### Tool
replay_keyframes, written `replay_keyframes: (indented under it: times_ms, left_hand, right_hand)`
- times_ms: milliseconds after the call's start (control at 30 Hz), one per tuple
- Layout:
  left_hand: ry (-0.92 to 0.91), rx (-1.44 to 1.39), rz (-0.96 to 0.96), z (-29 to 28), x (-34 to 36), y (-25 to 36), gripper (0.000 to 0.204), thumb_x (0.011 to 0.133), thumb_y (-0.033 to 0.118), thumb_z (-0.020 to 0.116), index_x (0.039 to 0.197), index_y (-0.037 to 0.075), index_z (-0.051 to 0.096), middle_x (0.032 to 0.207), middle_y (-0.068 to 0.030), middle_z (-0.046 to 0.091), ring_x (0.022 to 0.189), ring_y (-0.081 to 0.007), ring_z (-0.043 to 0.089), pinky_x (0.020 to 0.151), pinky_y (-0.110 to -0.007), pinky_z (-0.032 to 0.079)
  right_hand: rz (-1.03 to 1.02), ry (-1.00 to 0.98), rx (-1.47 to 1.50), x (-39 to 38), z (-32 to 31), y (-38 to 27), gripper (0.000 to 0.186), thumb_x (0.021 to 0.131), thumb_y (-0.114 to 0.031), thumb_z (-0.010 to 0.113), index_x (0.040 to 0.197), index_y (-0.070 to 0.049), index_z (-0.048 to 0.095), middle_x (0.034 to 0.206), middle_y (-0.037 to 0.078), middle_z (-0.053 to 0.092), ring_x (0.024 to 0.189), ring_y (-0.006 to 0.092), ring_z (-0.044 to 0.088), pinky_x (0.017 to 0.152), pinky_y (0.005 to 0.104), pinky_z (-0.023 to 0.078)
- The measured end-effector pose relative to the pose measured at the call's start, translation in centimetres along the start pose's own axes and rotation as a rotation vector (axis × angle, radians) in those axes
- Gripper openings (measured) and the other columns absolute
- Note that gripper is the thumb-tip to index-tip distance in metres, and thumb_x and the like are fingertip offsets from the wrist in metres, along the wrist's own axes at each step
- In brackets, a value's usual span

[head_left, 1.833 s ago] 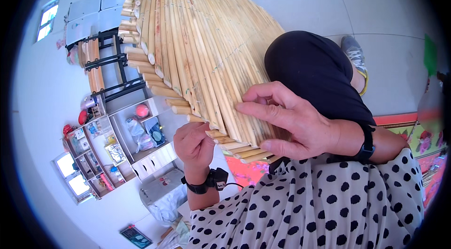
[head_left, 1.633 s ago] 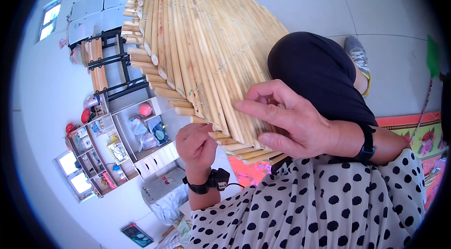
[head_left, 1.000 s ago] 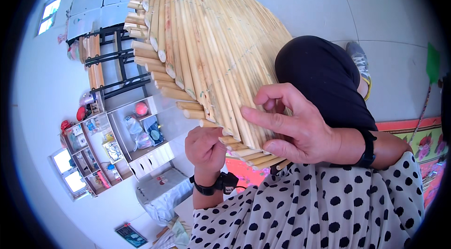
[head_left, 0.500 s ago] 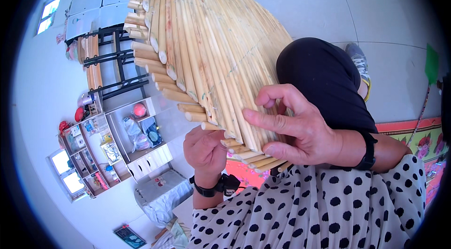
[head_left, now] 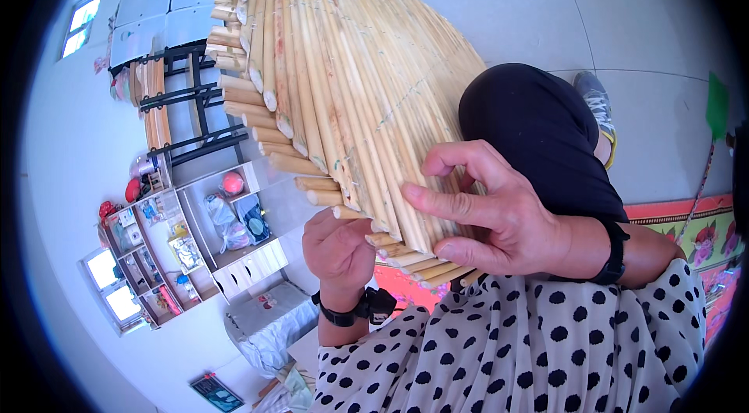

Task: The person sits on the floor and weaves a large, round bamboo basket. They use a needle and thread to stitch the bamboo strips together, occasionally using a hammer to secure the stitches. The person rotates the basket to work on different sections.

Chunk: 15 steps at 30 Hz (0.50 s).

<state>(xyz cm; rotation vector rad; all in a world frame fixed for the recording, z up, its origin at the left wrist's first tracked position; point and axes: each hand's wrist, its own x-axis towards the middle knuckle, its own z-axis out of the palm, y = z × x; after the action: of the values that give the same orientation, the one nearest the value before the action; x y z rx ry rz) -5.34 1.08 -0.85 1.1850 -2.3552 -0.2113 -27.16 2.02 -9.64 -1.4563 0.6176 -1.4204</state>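
Note:
A mat of pale, peeled stalks (head_left: 343, 70), tied across with thin thread, slopes from my lap up and away. It appears doubled, with a second row of stalk ends (head_left: 269, 134) sticking out along its left edge. My left hand (head_left: 337, 248) is closed at the near left edge, against the stalk ends; its fingertips are partly hidden, so what they pinch does not show. My right hand (head_left: 503, 210) rests on the mat's upper face, thumb and fingers apart, the index fingertip touching the stalks. Both wrists wear black bands.
My bent knee (head_left: 538, 113) in dark trousers is beside the mat's right edge. A green fly swatter (head_left: 716, 107) stands at far right, by a flowered cloth (head_left: 706, 237). Shelves (head_left: 160, 249), a black metal frame (head_left: 195, 101) and white cabinets (head_left: 144, 11) are on the left.
Almost nothing differs. My left hand has risen very slightly beside the stalk ends, and the mat's far part has shifted a little. My right hand stays in place.

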Motion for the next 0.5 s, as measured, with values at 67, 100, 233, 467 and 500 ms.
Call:
replay_keyframes:
  times_ms: [67,100,233,467,500]
  left_hand:
    - [0.002,0.019,0.008,0.02,0.0,-0.04,0.021,0.055,-0.006,0.054,0.072,0.003,0.063,0.067,-0.0094,0.066,0.051,-0.0247,0.054,0.049,-0.031,0.041]
    - [0.005,0.038,0.014,0.09,0.02,-0.07,0.021,0.055,-0.005,0.054,0.072,0.003,0.063,0.067,-0.0094,0.066,0.051,-0.0248,0.054,0.049,-0.031,0.04]
    - [-0.017,0.046,-0.041,0.14,-0.25,-0.03,0.021,0.055,-0.004,0.055,0.073,0.004,0.063,0.067,-0.0083,0.065,0.053,-0.0255,0.054,0.053,-0.033,0.041]
    - [-0.067,0.039,-0.032,-0.2,-0.13,-0.26,0.019,0.057,-0.002,0.06,0.074,0.007,0.064,0.069,-0.0059,0.066,0.055,-0.0251,0.056,0.056,-0.032,0.041]
    - [-0.056,0.033,-0.023,-0.05,0.04,-0.31,0.019,0.058,-0.002,0.061,0.074,0.007,0.064,0.069,-0.0058,0.066,0.056,-0.0251,0.056,0.056,-0.032,0.041]
  right_hand:
    - [-0.023,0.0,-0.032,-0.01,0.05,0.16,0.051,0.083,-0.024,0.072,0.131,-0.009,0.061,0.114,0.015,0.049,0.1,0.0293,0.052,0.082,0.0356,0.047]
    - [-0.045,-0.002,-0.059,-0.06,0.08,0.53,0.05,0.086,-0.028,0.07,0.131,-0.009,0.061,0.115,0.014,0.049,0.099,0.026,0.051,0.079,0.0331,0.047]
    - [-0.008,0.021,0.01,-0.09,0.25,0.19,0.054,0.08,-0.018,0.074,0.132,-0.01,0.06,0.113,0.015,0.05,0.101,0.032,0.053,0.086,0.0374,0.048]
    - [0.052,0.06,0.127,-0.14,0.34,0.22,0.048,0.081,-0.016,0.076,0.127,-0.01,0.064,0.112,0.012,0.052,0.101,0.0241,0.054,0.084,0.0322,0.047]
    - [0.063,0.064,0.142,-0.13,0.36,0.17,0.047,0.081,-0.016,0.077,0.126,-0.011,0.065,0.112,0.012,0.052,0.1,0.0233,0.054,0.084,0.0316,0.047]
